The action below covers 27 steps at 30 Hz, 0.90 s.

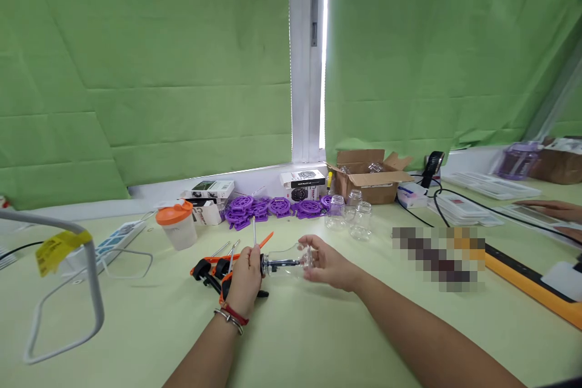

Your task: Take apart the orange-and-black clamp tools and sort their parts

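A clear bottle (pixel 287 253) lies sideways between my hands, its neck pointing left, with a dark thin stem inside it. My right hand (pixel 331 264) curls its fingers round the bottle's wide end. At the neck, my left hand (pixel 245 279) is closed on a black cap-like piece (pixel 262 265), mostly hidden by the fingers. Under and beside the left hand lie several black and orange plastic parts (pixel 204 270), with thin metal rods among them. Which of these the left hand also touches I cannot tell.
Behind stand purple round plastic parts (pixel 239 209), clear jars (pixel 361 218), an open cardboard box (pixel 377 185) and an orange-lidded cup (pixel 177 224). A grey metal frame (pixel 95 291) rises at left. At right are a yellow-black bar (pixel 527 279), cables and another person's hand (pixel 557 211).
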Tool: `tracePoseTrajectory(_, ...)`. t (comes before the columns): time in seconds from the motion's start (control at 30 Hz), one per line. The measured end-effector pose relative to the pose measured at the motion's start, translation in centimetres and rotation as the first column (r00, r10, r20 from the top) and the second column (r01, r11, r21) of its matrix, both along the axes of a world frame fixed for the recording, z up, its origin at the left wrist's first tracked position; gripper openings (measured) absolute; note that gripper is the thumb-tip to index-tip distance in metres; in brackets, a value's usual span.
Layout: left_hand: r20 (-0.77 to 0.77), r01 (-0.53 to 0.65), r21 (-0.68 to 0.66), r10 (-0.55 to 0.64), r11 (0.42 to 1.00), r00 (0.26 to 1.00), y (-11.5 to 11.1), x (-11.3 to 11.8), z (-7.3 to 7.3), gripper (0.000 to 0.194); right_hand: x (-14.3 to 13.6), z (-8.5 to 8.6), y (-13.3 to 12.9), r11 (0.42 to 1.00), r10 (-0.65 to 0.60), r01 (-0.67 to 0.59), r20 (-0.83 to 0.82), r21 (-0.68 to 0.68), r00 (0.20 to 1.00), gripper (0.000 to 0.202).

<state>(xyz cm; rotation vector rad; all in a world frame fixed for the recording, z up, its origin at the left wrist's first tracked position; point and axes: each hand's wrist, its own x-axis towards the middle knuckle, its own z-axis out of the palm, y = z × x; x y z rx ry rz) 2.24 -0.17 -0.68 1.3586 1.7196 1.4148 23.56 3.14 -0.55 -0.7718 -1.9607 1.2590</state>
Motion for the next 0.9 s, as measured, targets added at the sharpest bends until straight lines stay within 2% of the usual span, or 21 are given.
tracePoseTrajectory(0.03,0.071,0.027,-0.06,-0.023,0.998,0.997,-0.2,0.2,0.3,0.035,0.3,0.2,-0.2,0.976,-0.007,-0.003,0.045,0.217,0.999,0.065)
tracePoseTrajectory(0.07,0.153,0.075,-0.128,-0.055,0.989,0.987,-0.3,0.3,0.6,0.035,0.6,0.4,-0.3,0.906,-0.03,-0.015,0.099,0.423,0.995,0.065)
tracePoseTrajectory(0.1,0.232,0.122,-0.192,-0.076,0.974,0.97,-0.5,0.4,0.9,0.034,0.7,0.6,-0.5,0.795,-0.067,-0.037,0.149,0.606,0.987,0.061)
tracePoseTrajectory(0.13,0.297,0.161,-0.241,-0.085,0.957,0.951,-0.7,0.4,1.3,0.034,0.8,0.7,-0.5,0.658,-0.107,-0.076,0.193,0.75,0.975,0.056)
tracePoseTrajectory(0.2,0.374,0.206,-0.293,-0.086,0.934,0.923,-1.0,0.2,1.8,0.034,1.0,0.7,-0.6,0.366,-0.186,-0.16,0.241,0.917,0.953,0.05)
tracePoseTrajectory(0.23,0.394,0.218,-0.299,-0.088,0.929,0.915,-1.0,0.0,2.0,0.035,1.0,0.6,-0.6,0.244,-0.217,-0.186,0.24,0.952,0.946,0.049)
tracePoseTrajectory(0.27,0.408,0.223,-0.297,-0.087,0.928,0.909,-1.1,-0.1,2.1,0.035,1.2,0.4,-0.6,0.158,-0.242,-0.191,0.225,0.969,0.944,0.048)
tracePoseTrajectory(0.3,0.418,0.219,-0.288,-0.083,0.932,0.905,-1.1,-0.2,2.2,0.035,1.4,0.1,-0.5,0.118,-0.265,-0.172,0.198,0.978,0.944,0.048)
tracePoseTrajectory(0.33,0.422,0.203,-0.272,-0.073,0.941,0.903,-1.1,-0.3,2.2,0.036,1.7,-0.2,-0.5,0.128,-0.293,-0.13,0.162,0.983,0.942,0.049)
tracePoseTrajectory(0.37,0.422,0.175,-0.245,-0.058,0.954,0.905,-1.0,-0.4,2.1,0.036,2.1,-0.5,-0.5,0.18,-0.333,-0.067,0.124,0.981,0.935,0.051)
tracePoseTrajectory(0.43,0.41,0.107,-0.166,-0.03,0.98,0.911,-0.9,-0.4,1.9,0.036,3.1,-1.2,-0.3,0.34,-0.46,0.113,0.06,0.934,0.886,0.058)
tracePoseTrajectory(0.5,0.392,0.049,-0.088,-0.011,0.995,0.92,-0.7,-0.4,1.6,0.036,4.3,-1.9,0.0,0.469,-0.617,0.327,0.039,0.82,0.786,0.063)
tracePoseTrajectory(0.57,0.376,0.022,-0.043,-0.005,0.999,0.927,-0.5,-0.4,1.3,0.034,5.5,-2.7,0.6,0.532,-0.74,0.521,0.068,0.668,0.669,0.068)
tracePoseTrajectory(0.63,0.361,0.022,-0.026,-0.011,0.999,0.933,-0.4,-0.4,0.9,0.034,6.3,-3.4,1.4,0.568,-0.797,0.657,0.131,0.496,0.59,0.072)
tracePoseTrajectory(0.73,0.312,0.057,0.002,-0.055,0.998,0.948,-0.4,-0.3,0.6,0.036,6.9,-4.1,2.6,0.582,-0.813,0.743,0.214,0.331,0.542,0.079)
tracePoseTrajectory(0.9,0.189,0.101,0.012,-0.102,0.995,0.977,-0.8,0.0,1.0,0.038,6.5,-4.0,4.1,0.507,-0.854,0.761,0.354,0.404,0.38,0.077)
